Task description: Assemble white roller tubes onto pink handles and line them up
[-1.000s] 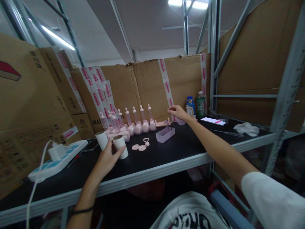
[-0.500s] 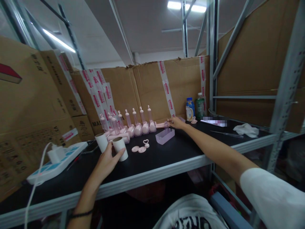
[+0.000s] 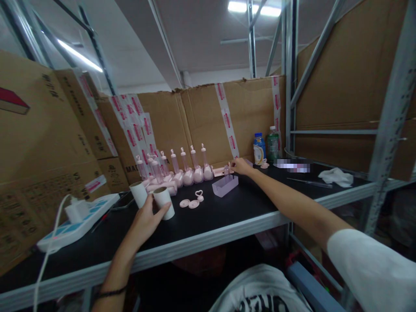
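My left hand [image 3: 150, 220] is wrapped round a white tube [image 3: 164, 203] standing on the black shelf, thumb on its right side. A second white tube [image 3: 138, 194] stands just left of it, by the fingers. Further back, my right hand [image 3: 241, 167] reaches out with its fingers pinched together at a small pink part [image 3: 229, 165], too small to make out well. A pink strip-like piece [image 3: 219, 172] lies beside those fingertips. Below them sits a translucent purple tray [image 3: 225, 187]. Pink discs [image 3: 194, 204] and a heart-shaped pink loop [image 3: 199, 193] lie between my hands.
Several pink bottle-like pieces with upright clear stems [image 3: 187, 175] stand in a row at the back. A white power strip [image 3: 78, 223] is at left. At right are a blue-capped bottle [image 3: 259, 149], a green bottle [image 3: 273, 146], tweezers-like tool [image 3: 308, 183] and white cloth [image 3: 336, 177].
My right hand has shifted very slightly at the pink pieces, and more of the strip-like piece shows. My left hand stays on the white tube.
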`<state>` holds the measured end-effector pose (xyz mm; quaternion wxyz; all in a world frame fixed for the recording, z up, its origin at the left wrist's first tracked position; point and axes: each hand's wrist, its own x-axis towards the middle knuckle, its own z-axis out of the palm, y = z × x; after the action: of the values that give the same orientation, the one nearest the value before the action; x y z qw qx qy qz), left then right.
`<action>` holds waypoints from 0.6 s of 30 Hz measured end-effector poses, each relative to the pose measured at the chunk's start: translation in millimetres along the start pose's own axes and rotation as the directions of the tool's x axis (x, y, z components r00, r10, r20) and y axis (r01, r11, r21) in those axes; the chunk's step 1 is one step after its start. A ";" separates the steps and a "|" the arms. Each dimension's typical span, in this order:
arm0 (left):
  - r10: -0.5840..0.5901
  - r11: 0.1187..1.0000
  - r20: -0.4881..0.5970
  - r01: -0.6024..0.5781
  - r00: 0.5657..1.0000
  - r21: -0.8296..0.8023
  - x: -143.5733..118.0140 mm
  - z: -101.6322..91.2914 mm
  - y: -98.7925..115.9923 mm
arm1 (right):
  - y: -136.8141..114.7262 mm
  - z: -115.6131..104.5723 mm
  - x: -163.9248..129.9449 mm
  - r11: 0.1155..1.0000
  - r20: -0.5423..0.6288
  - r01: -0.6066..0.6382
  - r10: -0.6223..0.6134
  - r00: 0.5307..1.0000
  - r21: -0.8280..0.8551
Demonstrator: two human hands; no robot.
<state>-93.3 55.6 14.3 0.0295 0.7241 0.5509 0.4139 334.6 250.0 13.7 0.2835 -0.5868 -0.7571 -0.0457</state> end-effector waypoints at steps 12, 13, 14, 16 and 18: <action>0.011 1.000 -0.010 -0.011 1.000 0.008 0.7 -0.8 0.3 | -6.1 -1.8 -5.4 0.995 0.090 0.100 -0.098 0.991 -0.014; 0.012 1.000 -0.008 -0.012 1.000 0.008 0.8 -0.8 0.5 | -5.8 -0.9 -5.1 0.994 0.108 0.109 -0.107 0.988 -0.011; 0.013 1.000 -0.007 -0.012 1.000 0.010 0.8 -0.8 0.4 | -5.1 -0.3 -4.5 0.993 0.124 0.116 -0.114 0.986 -0.010; 0.007 1.000 -0.007 -0.007 1.000 0.013 0.9 -0.7 -0.2 | -3.1 -0.6 -2.7 0.993 0.146 0.120 -0.117 0.982 -0.010; -0.003 1.000 -0.002 0.003 1.000 0.005 0.8 -0.6 -0.5 | -0.4 -2.4 -0.7 0.993 0.165 0.117 -0.113 0.980 -0.012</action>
<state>-94.0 56.3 15.0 0.0277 0.7232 0.5530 0.4129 335.2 248.3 15.4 0.2110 -0.5468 -0.8100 -0.0218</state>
